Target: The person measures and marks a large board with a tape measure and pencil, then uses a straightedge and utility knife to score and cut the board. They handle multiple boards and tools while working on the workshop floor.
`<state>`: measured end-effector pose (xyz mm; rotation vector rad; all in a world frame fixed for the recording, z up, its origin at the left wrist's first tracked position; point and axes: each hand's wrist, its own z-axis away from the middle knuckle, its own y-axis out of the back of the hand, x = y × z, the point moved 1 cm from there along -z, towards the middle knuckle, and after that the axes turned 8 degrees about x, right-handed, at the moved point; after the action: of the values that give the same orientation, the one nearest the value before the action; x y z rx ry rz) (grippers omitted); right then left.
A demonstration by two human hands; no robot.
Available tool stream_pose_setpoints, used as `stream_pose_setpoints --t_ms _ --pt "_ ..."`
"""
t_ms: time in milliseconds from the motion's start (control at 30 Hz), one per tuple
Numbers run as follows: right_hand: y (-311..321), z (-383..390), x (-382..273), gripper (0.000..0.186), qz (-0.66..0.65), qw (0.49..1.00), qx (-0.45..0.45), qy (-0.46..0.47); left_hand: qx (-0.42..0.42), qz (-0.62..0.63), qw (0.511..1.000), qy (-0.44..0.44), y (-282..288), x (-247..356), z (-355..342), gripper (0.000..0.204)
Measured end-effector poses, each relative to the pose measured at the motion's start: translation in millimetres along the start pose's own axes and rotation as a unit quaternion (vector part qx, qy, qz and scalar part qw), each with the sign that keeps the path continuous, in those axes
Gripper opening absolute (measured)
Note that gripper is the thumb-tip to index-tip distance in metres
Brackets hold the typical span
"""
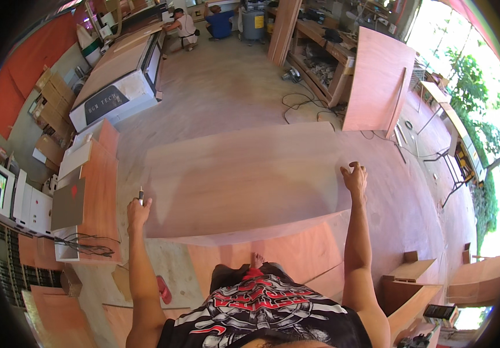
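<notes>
A broad wooden panel lies in front of me, its near edge thick and pale. At the panel's left end my left hand is closed round a small pen-like tool with a dark and white body, its thin tip pointing up. Too little of it shows to tell its exact kind. Beside the right end of the panel, my right hand is held with bent fingers apart and nothing visible in them. Whether it touches the panel's edge I cannot tell.
Plywood sheets lie under my feet, near a red slipper. A large machine stands far left; two people crouch beyond it. Cables trail toward a leaning plywood sheet. An open wooden box stands near right.
</notes>
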<state>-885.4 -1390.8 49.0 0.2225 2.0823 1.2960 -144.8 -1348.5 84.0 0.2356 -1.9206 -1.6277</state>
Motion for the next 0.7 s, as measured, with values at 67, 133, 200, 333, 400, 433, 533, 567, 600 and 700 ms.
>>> stream_pose_setpoints --t_ms 67,133,200,333,400,433,533,567,600,700 --pt "-12.5 -5.7 -0.1 0.049 -0.019 0.999 -0.011 0.035 0.002 0.014 1.000 -0.026 -2.8 4.4 -4.8 0.047" --pt "-21.9 -10.0 2.7 0.051 -0.048 0.998 -0.027 0.041 -0.003 0.021 1.000 -0.023 -5.9 4.2 -10.2 0.046" --pt "-27.9 -11.1 6.8 0.054 -0.076 0.996 -0.045 0.013 -0.015 0.031 0.999 -0.003 -10.5 0.6 -16.0 0.045" --pt "-31.6 -7.4 10.5 0.058 -0.104 0.994 -0.024 0.025 -0.005 0.045 0.999 -0.014 -21.5 -9.2 -23.3 0.045" --pt "-32.6 -4.7 10.7 0.057 -0.092 0.995 -0.014 0.018 0.011 0.041 0.999 -0.006 -25.5 -12.2 -22.8 0.046" --pt "-33.5 -3.5 10.5 0.055 -0.104 0.994 -0.016 0.018 0.016 0.043 0.999 -0.013 -26.7 -12.5 -21.7 0.044" --pt "-34.9 -0.1 10.3 0.052 -0.114 0.993 -0.019 0.010 0.013 0.042 0.999 -0.003 -27.5 -11.4 -17.4 0.041" --pt "-34.7 1.1 10.3 0.052 -0.117 0.993 -0.024 0.008 0.013 0.048 0.999 -0.001 -26.9 -10.4 -16.4 0.041" --pt "-34.0 3.1 10.1 0.051 -0.111 0.993 -0.023 -0.001 0.008 0.053 0.998 0.014 -26.5 -10.2 -15.7 0.040" --pt "-30.2 10.7 4.6 0.049 -0.075 0.996 0.000 0.042 -0.005 0.030 1.000 -0.004 -27.8 -10.1 -15.6 0.039"
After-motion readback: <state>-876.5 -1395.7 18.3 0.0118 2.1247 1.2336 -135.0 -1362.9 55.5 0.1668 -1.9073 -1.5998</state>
